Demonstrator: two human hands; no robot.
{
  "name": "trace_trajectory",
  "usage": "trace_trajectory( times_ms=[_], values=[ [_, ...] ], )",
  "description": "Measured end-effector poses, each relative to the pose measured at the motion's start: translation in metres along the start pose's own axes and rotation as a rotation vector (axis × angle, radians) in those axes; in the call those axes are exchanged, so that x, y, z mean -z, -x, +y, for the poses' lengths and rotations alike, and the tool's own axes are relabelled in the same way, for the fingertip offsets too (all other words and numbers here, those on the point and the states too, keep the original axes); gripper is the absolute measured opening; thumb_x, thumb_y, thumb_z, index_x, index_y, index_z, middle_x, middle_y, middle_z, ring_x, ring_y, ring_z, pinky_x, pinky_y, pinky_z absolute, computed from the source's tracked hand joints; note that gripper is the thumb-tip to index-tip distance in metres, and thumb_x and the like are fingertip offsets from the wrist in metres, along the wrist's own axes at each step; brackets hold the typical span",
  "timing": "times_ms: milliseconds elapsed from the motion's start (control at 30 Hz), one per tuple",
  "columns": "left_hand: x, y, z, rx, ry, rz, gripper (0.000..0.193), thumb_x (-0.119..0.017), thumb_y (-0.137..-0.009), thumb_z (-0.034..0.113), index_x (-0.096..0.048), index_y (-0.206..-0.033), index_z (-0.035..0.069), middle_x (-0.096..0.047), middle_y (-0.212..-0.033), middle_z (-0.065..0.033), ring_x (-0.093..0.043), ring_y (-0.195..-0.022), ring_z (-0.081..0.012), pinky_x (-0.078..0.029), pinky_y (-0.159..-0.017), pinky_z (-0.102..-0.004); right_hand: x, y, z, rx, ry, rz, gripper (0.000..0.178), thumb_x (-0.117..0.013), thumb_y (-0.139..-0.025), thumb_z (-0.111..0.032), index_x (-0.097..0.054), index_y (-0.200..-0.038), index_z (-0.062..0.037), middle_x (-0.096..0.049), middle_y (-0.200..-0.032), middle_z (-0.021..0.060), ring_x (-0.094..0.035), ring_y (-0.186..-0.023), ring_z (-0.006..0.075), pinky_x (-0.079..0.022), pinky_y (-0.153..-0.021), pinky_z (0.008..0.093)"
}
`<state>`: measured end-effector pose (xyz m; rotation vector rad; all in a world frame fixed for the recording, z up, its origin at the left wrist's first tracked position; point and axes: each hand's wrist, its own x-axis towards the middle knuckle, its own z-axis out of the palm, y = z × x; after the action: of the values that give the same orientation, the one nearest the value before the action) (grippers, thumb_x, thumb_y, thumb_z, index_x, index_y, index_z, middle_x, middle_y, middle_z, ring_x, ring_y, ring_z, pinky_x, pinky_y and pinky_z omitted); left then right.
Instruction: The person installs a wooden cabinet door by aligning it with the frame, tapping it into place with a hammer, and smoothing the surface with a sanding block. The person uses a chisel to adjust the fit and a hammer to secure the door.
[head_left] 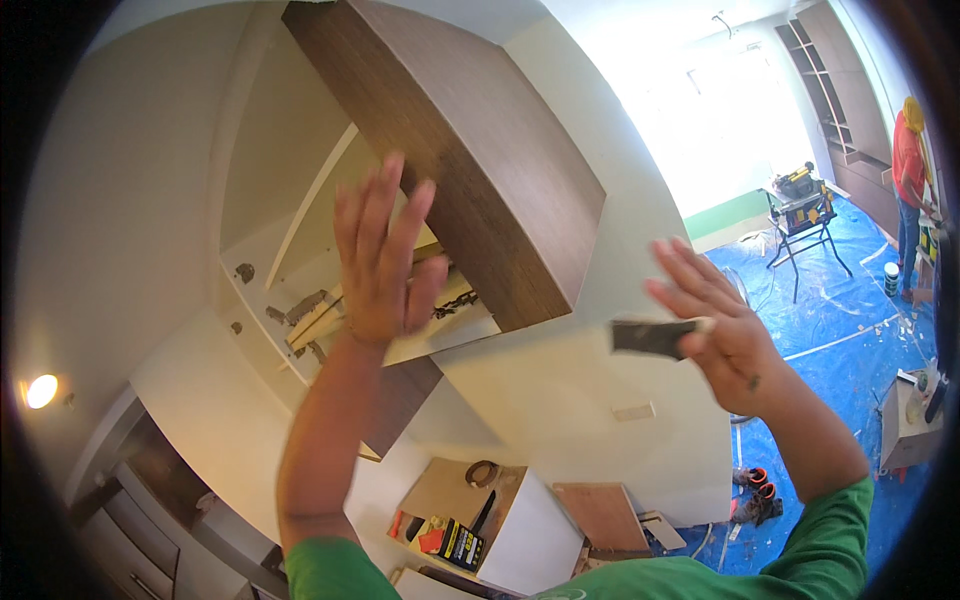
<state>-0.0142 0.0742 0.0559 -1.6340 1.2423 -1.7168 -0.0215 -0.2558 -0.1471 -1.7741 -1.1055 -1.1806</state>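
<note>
My left hand (380,265) is raised in front of a wall cabinet. Its fingers are stretched out and slightly spread, with nothing in them. The dark brown wood-grain panel (470,220) of that cabinet lies just behind the fingertips; whether they touch it I cannot tell. My right hand (735,345) is up on the other side, a little blurred. Between its thumb and fingers it pinches a small dark rectangular strip (645,338), which could be sandpaper. Inside the cabinet frame, wood strips (320,320) and dark patches show on the pale backing.
Below stands a white cabinet (540,530) with a tape roll (481,473) and a black-yellow box (455,545) on top. A wooden board (602,515) leans by the wall. Blue sheeting (830,370) covers the floor, with shoes (757,500), a table saw (800,210) and a person (908,180) in red.
</note>
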Motion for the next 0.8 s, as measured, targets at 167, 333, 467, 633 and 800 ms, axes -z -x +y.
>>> trace_trajectory(
  times_ms=[167,333,467,633,800],
  values=[
    [0.001,-0.128,-0.082,-0.311,-0.141,-0.154,0.048,-0.043,-0.105,0.042,-0.057,-0.138,0.01,-0.051,-0.149,-0.0129,-0.043,-0.141,-0.0343,-0.024,-0.12,-0.0525,-0.008,0.057,0.002,-0.226,-0.31,0.224,0.048,-0.045,-0.108,-0.028,-0.051,-0.145,0.0006,-0.043,-0.156,0.0223,-0.037,-0.148,0.034,-0.025,-0.121,0.0444],
    [0.009,-0.155,-0.125,-0.324,-0.149,-0.106,0.04,-0.046,-0.105,0.036,-0.062,-0.128,0.008,-0.059,-0.14,-0.0116,-0.048,-0.137,-0.0339,-0.033,-0.116,-0.0456,-0.012,0.105,0.011,-0.664,-0.662,0.562,0.047,-0.043,-0.109,-0.034,-0.056,-0.138,0.0004,-0.061,-0.135,0.0182,-0.059,-0.127,0.0277,-0.043,-0.108,0.0376],
    [-0.001,-0.146,-0.119,-0.178,-0.103,0.076,0.033,-0.048,-0.105,0.028,-0.063,-0.126,0.007,-0.06,-0.138,-0.0119,-0.05,-0.135,-0.033,-0.037,-0.114,-0.0435,-0.004,0.102,0.019,-0.821,-1.113,0.914,0.043,-0.045,-0.108,-0.037,-0.062,-0.126,-0.0014,-0.068,-0.117,0.0131,-0.068,-0.105,0.0218,-0.055,-0.093,0.0342],
    [0.009,-0.145,-0.12,-0.252,-0.145,0.04,0.03,-0.057,-0.099,0.023,-0.065,-0.125,0.011,-0.063,-0.134,-0.0101,-0.055,-0.129,-0.0338,-0.04,-0.111,-0.0475,-0.006,0.097,0.012,-0.75,-1.347,0.941,0.042,-0.051,-0.105,-0.031,-0.055,-0.134,-0.0007,-0.066,-0.118,0.0125,-0.068,-0.104,0.0205,-0.056,-0.093,0.036],
    [0.016,-0.131,-0.091,-0.351,-0.133,-0.051,0.025,-0.061,-0.096,0.013,-0.067,-0.12,0.008,-0.067,-0.126,-0.0107,-0.058,-0.126,-0.0336,-0.047,-0.106,-0.0439,-0.017,0.094,0.011,-0.733,-1.412,0.874,0.044,-0.052,-0.104,-0.026,-0.049,-0.14,-0.0019,-0.065,-0.122,0.0131,-0.068,-0.106,0.0239,-0.057,-0.093,0.0388]
  ],
)
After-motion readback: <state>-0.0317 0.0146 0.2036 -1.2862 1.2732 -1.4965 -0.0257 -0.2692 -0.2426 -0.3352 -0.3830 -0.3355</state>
